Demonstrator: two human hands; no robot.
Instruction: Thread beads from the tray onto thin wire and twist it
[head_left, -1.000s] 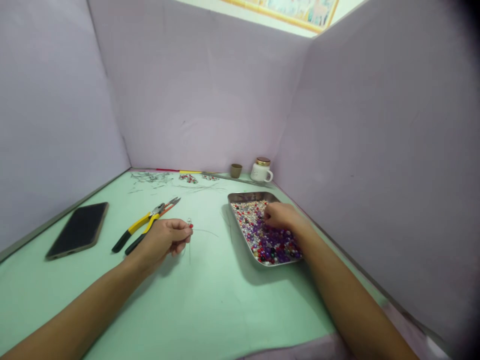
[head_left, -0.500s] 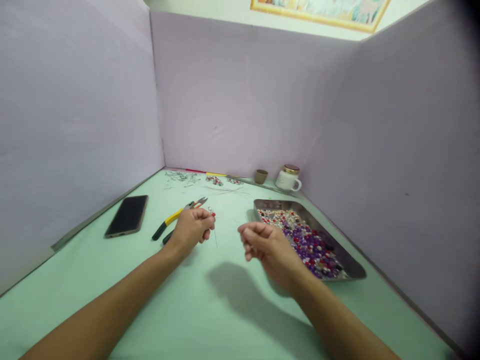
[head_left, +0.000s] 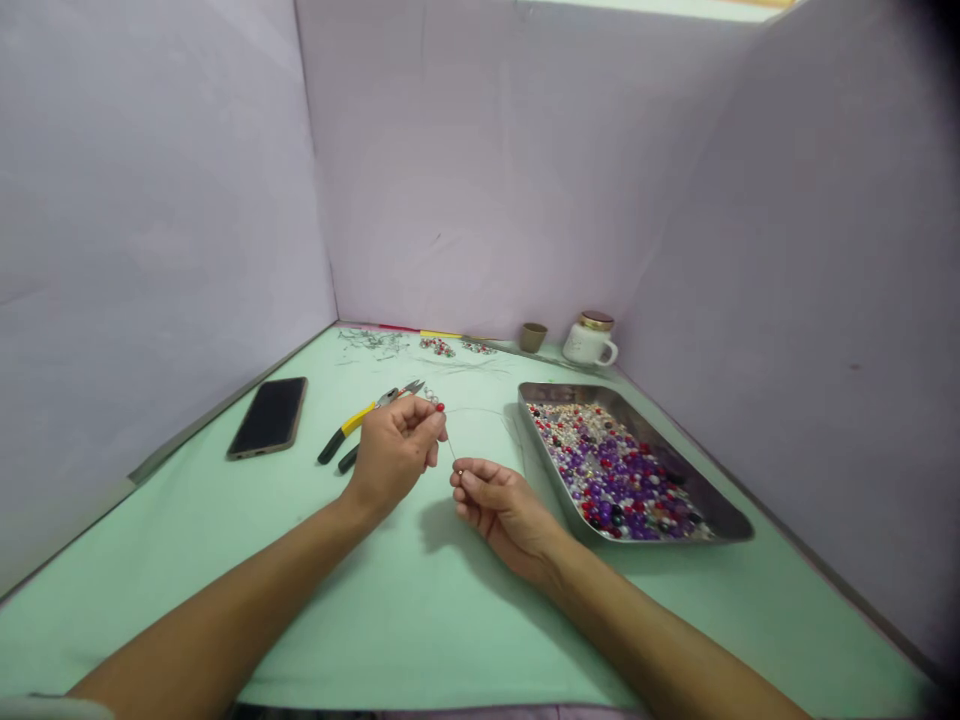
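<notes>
My left hand (head_left: 401, 448) is closed in a pinch on a thin wire (head_left: 450, 445). A red bead (head_left: 440, 407) and small wire loops (head_left: 430, 395) show just above its fingertips. Lower down and to the right, my right hand (head_left: 499, 505) pinches at the wire's lower end; a tiny dark bead (head_left: 460, 473) seems to sit between its thumb and finger, though it is too small to be sure. Pliers (head_left: 345, 432) with yellow and black handles lie partly behind my left hand. Beside my right hand stands a metal tray (head_left: 724, 525) of mixed purple, red, white and black beads.
A phone (head_left: 268, 418) lies on the left. At the back are cut wire pieces (head_left: 371, 343), beaded pieces (head_left: 437, 347), a small brown cup (head_left: 533, 337) and a white lidded mug (head_left: 589, 341). Pale panels (head_left: 487, 180) wall the table (head_left: 360, 620) on three sides.
My right hand has come left to the wire's lower end, which hung free before. The view has tilted down slightly. My left hand keeps its pinch.
</notes>
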